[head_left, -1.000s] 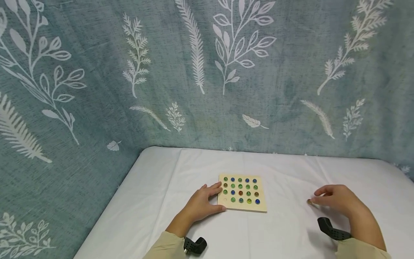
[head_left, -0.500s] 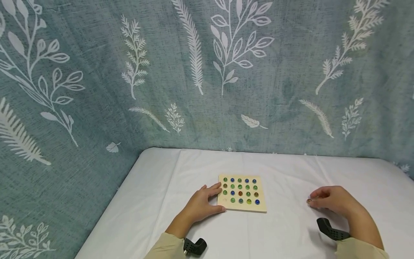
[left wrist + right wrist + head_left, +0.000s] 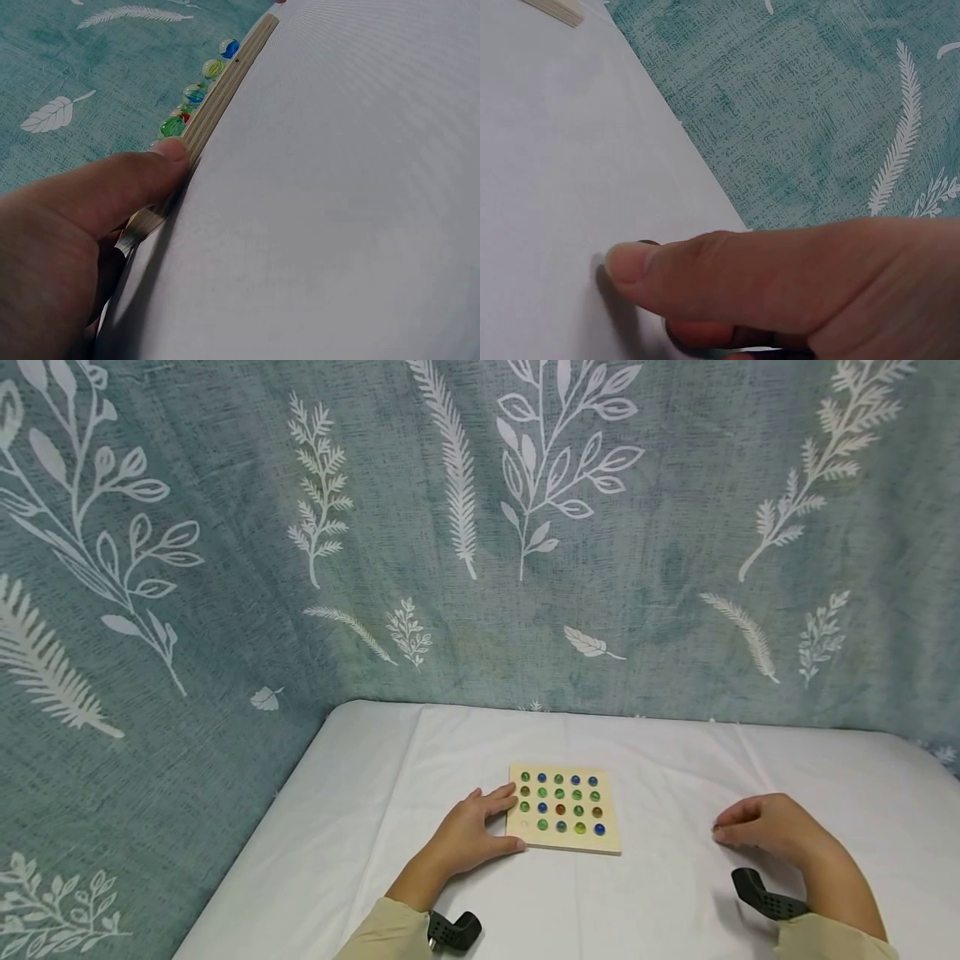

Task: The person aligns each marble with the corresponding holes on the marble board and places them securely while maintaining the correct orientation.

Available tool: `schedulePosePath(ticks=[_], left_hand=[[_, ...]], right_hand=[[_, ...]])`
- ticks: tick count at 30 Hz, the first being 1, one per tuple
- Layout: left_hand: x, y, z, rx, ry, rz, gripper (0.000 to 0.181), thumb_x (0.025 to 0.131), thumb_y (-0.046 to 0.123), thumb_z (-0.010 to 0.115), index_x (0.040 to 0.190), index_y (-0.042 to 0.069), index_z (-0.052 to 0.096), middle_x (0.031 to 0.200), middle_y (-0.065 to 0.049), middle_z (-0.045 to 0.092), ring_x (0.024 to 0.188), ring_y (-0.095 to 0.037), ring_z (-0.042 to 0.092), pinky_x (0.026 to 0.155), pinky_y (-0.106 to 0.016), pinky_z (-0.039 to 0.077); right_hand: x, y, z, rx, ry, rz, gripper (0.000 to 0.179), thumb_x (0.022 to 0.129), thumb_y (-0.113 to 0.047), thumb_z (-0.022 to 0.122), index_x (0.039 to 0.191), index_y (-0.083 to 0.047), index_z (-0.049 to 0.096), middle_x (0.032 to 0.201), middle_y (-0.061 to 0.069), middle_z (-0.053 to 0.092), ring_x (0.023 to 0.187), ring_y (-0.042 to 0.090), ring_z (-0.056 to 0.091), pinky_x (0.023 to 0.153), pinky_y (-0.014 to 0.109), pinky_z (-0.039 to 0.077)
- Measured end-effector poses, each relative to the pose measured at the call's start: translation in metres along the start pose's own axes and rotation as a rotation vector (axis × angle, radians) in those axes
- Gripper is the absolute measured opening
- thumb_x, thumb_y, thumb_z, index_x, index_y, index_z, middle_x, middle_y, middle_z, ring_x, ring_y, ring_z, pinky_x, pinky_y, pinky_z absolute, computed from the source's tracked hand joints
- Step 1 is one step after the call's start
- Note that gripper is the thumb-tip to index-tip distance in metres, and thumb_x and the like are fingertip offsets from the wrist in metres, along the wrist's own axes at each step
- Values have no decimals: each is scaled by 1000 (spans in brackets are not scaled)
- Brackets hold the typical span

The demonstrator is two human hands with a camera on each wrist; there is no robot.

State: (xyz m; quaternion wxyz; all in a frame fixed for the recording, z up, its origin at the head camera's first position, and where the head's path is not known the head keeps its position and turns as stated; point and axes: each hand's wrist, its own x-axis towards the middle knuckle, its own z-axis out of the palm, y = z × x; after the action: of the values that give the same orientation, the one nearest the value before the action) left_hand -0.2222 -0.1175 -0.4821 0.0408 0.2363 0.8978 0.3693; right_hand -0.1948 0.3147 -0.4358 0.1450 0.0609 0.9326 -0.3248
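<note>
Near the middle of the table in the head view lies a square wooden board [image 3: 612,842] with rows of glass marbles in green, blue, brown, red and yellow. One hollow [image 3: 524,824] at its near left corner holds no marble. My left hand [image 3: 467,837] holds that corner, thumb against the near edge and fingers at the left side. In the left wrist view the thumb [image 3: 169,150] presses the board's edge. Well to the right, my right hand [image 3: 776,831] pinches a small brownish marble [image 3: 716,828] between thumb and fingertips, low over the cloth. The fingers mostly hide it.
A white cloth [image 3: 652,902] covers the table. Behind and to the left hangs a teal curtain [image 3: 480,610] with white leaf prints. Each wrist wears a black device [image 3: 453,932]. The board's far corner [image 3: 559,10] shows in the right wrist view.
My right thumb and fingers have closed on the brown marble, which showed in front of the fingertips earlier. My left hand and the board have stayed in place.
</note>
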Motion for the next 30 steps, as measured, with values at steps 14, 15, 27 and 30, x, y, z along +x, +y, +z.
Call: schedulePosePath(ticks=[14, 15, 27, 30], left_hand=[[1, -1, 3, 11, 15, -14, 70, 76, 45, 83, 137, 20, 60, 151, 14, 43, 146, -31, 33, 121, -48, 27], [1, -1, 3, 14, 17, -14, 70, 76, 45, 83, 137, 20, 60, 151, 14, 43, 146, -31, 33, 121, -48, 28], [0, -2, 3, 22, 15, -25, 70, 76, 45, 83, 137, 21, 60, 151, 15, 43, 145, -36, 33, 119, -51, 30], [0, -2, 2, 17, 15, -23, 70, 76, 44, 83, 137, 20, 60, 151, 14, 44, 146, -35, 32, 119, -51, 29]], right_hand=[[2, -31, 7, -30, 96, -62, 46, 89, -45, 69, 109, -4, 73, 107, 14, 71, 92, 24, 64, 72, 40, 55], [3, -35, 9, -34, 107, -79, 45, 90, -45, 68, 109, -4, 73, 108, 16, 71, 94, 26, 64, 74, 42, 55], [7, -98, 62, -66, 286, -275, 24, 91, -29, 69, 102, -9, 74, 107, 12, 68, 102, 34, 61, 80, 50, 53], [8, -114, 78, -72, 340, -380, 15, 89, -23, 70, 97, -11, 75, 113, 13, 67, 111, 38, 59, 91, 57, 50]])
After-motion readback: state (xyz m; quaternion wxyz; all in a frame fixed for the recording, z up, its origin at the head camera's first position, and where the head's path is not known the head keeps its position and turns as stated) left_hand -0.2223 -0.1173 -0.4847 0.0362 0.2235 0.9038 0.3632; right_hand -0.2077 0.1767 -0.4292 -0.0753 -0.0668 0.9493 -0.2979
